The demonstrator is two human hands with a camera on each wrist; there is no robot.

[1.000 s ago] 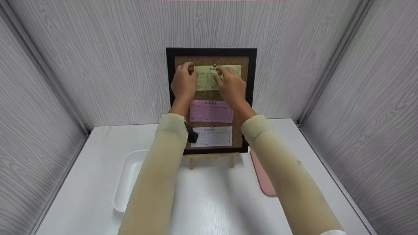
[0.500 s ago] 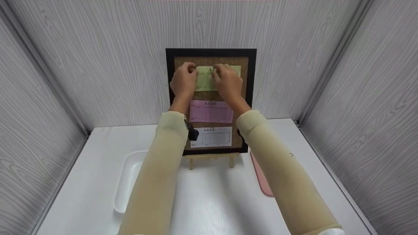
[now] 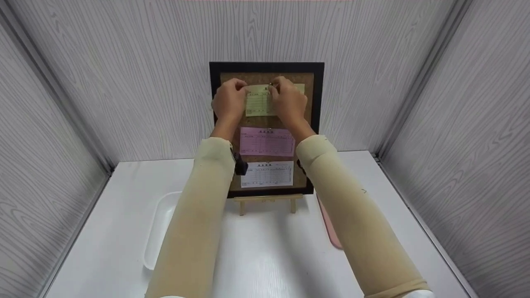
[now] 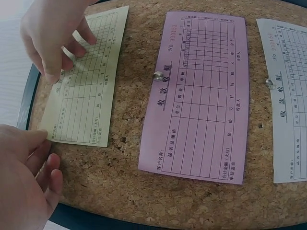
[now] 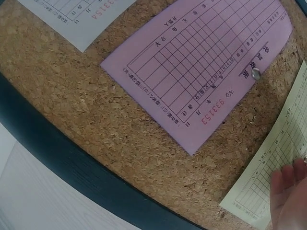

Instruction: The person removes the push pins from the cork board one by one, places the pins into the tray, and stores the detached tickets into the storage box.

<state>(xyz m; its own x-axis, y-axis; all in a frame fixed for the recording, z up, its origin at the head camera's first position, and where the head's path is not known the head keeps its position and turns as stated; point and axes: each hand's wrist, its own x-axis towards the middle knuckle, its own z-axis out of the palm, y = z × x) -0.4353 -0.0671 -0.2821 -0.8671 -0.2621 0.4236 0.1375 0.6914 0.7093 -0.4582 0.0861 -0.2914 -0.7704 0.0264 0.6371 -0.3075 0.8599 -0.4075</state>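
Note:
A yellow receipt slip [image 3: 257,101] lies against a cork board in a black frame [image 3: 267,67]. My left hand [image 3: 229,101] pinches its upper left corner, also seen in the left wrist view, where the left hand [image 4: 21,175] is at the slip's end. At the slip's top middle, my right hand [image 3: 290,101] pinches a small clear pushpin [image 3: 271,84], mostly hidden by the fingers. Below hangs a pink receipt slip [image 4: 204,96] held by a clear pushpin [image 4: 158,75]. Lowest is a white receipt slip [image 3: 267,174], pinned likewise.
The board stands on a small wooden easel [image 3: 269,198] against the back wall. A white tray [image 3: 159,223] lies left on the table, partly behind the left sleeve. A pink tray [image 3: 331,227] lies on the right, partly covered by the right sleeve.
My right hand has moved a little left and up, and its fingers have closed on the pushpin. The left hand has shifted slightly left, baring more of the yellow slip's left end.

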